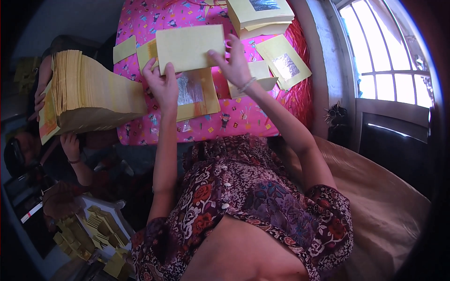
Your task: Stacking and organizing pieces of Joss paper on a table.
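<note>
I hold a plain yellow paper sheet (190, 47) up over a pink patterned cloth (234, 117). My left hand (161, 84) grips its lower left edge. My right hand (232, 63) pinches its right edge, a bracelet on that wrist. Below the sheet lies a yellow sheet with a silver foil square (194, 93) in its middle, partly hidden by my left hand.
Another person at the left holds a thick stack of yellow paper (89, 91) with both hands. More foil-centred sheets (283, 63) and a pile (258, 14) lie at the far side of the cloth. Folded yellow papers (101, 229) sit at lower left. A window (389, 56) is at right.
</note>
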Motion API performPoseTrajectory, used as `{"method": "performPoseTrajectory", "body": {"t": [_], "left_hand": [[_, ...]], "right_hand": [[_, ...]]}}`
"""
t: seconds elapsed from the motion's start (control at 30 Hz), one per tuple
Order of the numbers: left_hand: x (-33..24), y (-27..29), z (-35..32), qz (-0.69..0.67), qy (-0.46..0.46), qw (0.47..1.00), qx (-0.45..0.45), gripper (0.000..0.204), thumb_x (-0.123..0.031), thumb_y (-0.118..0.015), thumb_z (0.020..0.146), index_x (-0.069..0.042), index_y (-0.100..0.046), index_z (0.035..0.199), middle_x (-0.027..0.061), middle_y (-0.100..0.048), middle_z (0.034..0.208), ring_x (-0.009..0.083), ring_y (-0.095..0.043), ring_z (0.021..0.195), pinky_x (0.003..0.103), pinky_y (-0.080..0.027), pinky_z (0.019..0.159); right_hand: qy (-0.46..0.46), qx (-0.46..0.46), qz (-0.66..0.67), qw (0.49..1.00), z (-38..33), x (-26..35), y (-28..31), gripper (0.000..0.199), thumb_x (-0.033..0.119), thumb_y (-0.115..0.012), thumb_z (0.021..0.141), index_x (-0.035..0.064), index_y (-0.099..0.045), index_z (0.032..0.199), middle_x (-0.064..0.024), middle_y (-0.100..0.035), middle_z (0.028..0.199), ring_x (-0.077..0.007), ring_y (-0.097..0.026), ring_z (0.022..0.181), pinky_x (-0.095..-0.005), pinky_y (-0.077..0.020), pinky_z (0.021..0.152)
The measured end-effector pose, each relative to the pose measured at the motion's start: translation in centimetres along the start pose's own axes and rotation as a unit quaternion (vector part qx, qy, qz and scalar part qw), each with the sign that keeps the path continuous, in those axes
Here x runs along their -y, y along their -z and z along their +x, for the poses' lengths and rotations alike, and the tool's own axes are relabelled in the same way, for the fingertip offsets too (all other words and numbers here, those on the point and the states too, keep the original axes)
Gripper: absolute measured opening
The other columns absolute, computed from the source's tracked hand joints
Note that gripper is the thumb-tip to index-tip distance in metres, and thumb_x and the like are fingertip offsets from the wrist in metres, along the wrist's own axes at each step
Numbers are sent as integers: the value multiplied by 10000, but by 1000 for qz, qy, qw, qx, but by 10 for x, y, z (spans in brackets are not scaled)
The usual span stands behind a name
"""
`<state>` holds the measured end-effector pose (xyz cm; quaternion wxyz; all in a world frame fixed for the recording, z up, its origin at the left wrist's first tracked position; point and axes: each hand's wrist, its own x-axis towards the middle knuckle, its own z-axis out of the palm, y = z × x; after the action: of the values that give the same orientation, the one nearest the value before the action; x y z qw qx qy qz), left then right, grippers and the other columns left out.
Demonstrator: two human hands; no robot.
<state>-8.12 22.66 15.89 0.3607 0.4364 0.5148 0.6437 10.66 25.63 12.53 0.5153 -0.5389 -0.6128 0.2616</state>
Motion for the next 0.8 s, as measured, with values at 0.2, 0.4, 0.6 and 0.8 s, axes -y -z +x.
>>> {"method": "performPoseTrajectory", "body": {"t": [0.2,0.4,0.6,0.8], "left_hand": [[-34,-60,-48,-126,-3,987,103,483,-16,-570,926,18,-291,1319,139,-573,1065,154,-612,902,265,-577,720],[36,-58,-126,110,-60,944,305,355,-96,-642,874,-2,-489,1180,152,-529,1116,238,-584,960,346,-481,843],[143,-64,-138,389,-186,828,358,520,-101,-660,741,20,-506,1223,212,-503,1167,420,-490,1042,489,-422,928],[148,-75,-136,518,-150,756,370,589,-152,-646,763,-38,-496,1321,206,-541,1240,389,-490,1183,500,-415,994]], "right_hand": [[-271,110,376,879,-3,16,94,484,178,-614,946,-12,-412,1343,-125,-614,1177,-198,-626,1053,-351,-528,891],[-231,21,399,887,-28,-7,178,394,127,-535,981,11,-390,1328,-150,-590,1217,-230,-631,1078,-365,-523,924],[-309,85,385,866,-63,-18,163,512,96,-556,966,4,-340,1421,-148,-609,1222,-198,-625,1081,-337,-497,945],[-345,59,282,893,-82,-128,102,330,113,-625,926,-1,-488,1203,-113,-675,973,-165,-667,793,-303,-561,685]]}}
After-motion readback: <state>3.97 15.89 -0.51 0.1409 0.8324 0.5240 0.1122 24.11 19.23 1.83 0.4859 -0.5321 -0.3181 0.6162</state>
